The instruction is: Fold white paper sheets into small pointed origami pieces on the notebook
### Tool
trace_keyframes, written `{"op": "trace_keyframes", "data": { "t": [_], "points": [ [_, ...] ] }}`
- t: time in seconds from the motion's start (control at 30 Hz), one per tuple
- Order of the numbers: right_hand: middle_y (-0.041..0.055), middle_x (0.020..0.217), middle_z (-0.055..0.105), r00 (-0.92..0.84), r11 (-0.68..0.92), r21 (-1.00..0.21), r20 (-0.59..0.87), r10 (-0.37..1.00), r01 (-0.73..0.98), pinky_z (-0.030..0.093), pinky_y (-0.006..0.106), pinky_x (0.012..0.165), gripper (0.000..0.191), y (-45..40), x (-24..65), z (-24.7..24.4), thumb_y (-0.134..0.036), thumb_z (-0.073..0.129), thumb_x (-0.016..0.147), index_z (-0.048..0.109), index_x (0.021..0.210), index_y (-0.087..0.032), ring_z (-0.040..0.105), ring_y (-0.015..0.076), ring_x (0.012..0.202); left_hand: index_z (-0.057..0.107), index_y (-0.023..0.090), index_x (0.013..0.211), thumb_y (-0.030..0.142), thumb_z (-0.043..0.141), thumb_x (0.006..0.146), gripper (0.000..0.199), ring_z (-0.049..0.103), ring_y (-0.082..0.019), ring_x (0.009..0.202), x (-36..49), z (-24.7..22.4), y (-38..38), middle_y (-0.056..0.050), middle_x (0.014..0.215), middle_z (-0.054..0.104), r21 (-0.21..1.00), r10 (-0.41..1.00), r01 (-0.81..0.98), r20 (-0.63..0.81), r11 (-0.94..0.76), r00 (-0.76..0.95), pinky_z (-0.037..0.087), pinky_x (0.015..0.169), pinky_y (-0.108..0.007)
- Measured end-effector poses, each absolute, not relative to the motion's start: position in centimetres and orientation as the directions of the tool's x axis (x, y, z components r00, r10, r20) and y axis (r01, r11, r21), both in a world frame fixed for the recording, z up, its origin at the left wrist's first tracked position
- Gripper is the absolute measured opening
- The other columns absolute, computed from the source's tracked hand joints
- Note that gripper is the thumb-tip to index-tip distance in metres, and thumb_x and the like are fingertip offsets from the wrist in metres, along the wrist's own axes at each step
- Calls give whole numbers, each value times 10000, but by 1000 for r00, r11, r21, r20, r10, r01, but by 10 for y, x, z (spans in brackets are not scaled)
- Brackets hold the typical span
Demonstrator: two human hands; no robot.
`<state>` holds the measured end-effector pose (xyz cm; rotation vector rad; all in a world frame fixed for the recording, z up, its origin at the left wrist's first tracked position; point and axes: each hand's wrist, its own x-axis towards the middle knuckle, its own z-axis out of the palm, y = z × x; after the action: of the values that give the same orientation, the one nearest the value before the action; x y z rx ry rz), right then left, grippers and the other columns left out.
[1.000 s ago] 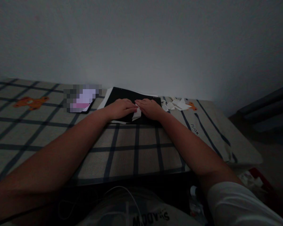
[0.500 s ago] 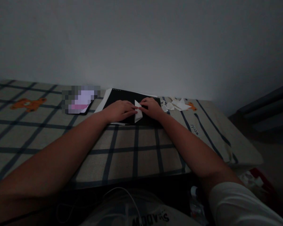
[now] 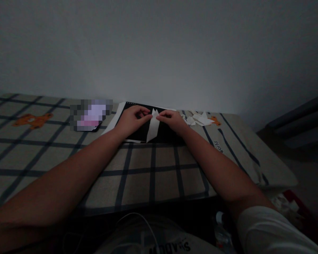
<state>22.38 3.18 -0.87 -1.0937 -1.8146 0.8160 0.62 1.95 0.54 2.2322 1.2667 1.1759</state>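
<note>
A folded piece of white paper (image 3: 153, 129), long and narrow with two points at its far end, is over the black notebook (image 3: 131, 137). My left hand (image 3: 134, 118) pinches its upper left edge between thumb and curled fingers. On the other side my right hand (image 3: 172, 119) grips the upper right edge near the tips, thumb and forefinger together. The lower end of the paper hangs free toward me and tapers to a point. Loose white sheets (image 3: 113, 121) stick out from under the notebook's left side.
A phone (image 3: 94, 114) with a lit, blurred screen rests to the left on the checked tablecloth (image 3: 106, 187). Several white paper pieces (image 3: 201, 119) lie right of the notebook. The wall (image 3: 159, 53) stands behind. Below the edge at right is a plastic bottle (image 3: 222, 229).
The paper has turned and now shows two points at the top. My left hand has lifted from lying flat and curled its fingers; my right hand has shifted to its upper edge.
</note>
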Motion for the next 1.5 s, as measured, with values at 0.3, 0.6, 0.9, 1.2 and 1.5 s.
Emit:
{"op": "trace_keyframes", "data": {
  "t": [0.3,0.6,0.9,1.2,1.5],
  "points": [
    [37,892,739,-361,432,-832,306,881,349,480,320,813,266,21,217,0,-430,673,812,740,861,-177,635,168,845,750,192,835,437,617,875,282,665,-186,858,11,10,15,-45,905,748,633,806,502,500,-589,315,507,803,-321],
    [31,838,735,-361,465,-816,342,867,343,466,314,779,275,20,216,1,-441,679,816,745,834,-174,616,160,787,776,189,840,463,688,802,291,678,-190,795,13,10,13,-48,852,769,754,900,493,389,-434,197,511,715,-296],
    [36,834,725,-381,493,-809,367,849,320,450,307,770,252,18,214,1,-411,682,827,739,827,-166,610,155,780,769,175,822,422,728,757,258,657,-176,776,14,9,12,-52,842,754,818,909,397,376,-416,180,486,728,-294],
    [46,864,725,-375,482,-826,364,852,292,467,317,776,250,18,212,0,-410,683,824,731,857,-167,617,165,802,774,173,814,476,735,747,313,649,-181,760,14,11,9,-59,807,748,835,931,412,333,-365,151,469,708,-303],
    [35,834,719,-388,509,-801,381,839,314,454,302,741,248,15,211,3,-404,675,827,729,851,-163,601,156,766,777,187,851,462,731,747,298,672,-197,838,15,14,8,-59,875,764,859,932,363,334,-361,138,507,788,-310]
  ]
}}
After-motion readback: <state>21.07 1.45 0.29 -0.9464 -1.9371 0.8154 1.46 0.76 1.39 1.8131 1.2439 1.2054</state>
